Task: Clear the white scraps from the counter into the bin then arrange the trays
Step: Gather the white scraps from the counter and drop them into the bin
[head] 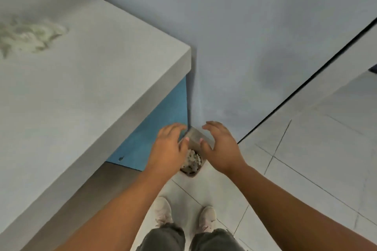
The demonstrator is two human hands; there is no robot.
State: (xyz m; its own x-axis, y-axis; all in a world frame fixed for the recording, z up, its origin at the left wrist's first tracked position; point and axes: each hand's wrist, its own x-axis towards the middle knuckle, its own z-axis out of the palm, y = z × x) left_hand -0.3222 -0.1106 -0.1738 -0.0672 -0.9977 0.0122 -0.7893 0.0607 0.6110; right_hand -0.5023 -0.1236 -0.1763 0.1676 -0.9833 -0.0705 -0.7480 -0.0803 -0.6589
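Two bare forearms, extended forward and down, with left hand and right hand near each other, palms turned inward, fingers relaxed, loosely curved, slightly spread.

Bin open below left hand and right hand; worktop blocks their left, wall beyond; right side free.

We see soft, even, fairly bright light with a cool grey cast and no glare anywhere. The whole frame looks smeared and lightly blurred: the white scraps in the upper left are a mushy patch without detail. A vague dark shadow smudges the wall right of centre, and a dim band of shade lies under the counter edge at lower left. Wide-angle distortion bends the floor joints at the right and swells the forearms at the bottom.
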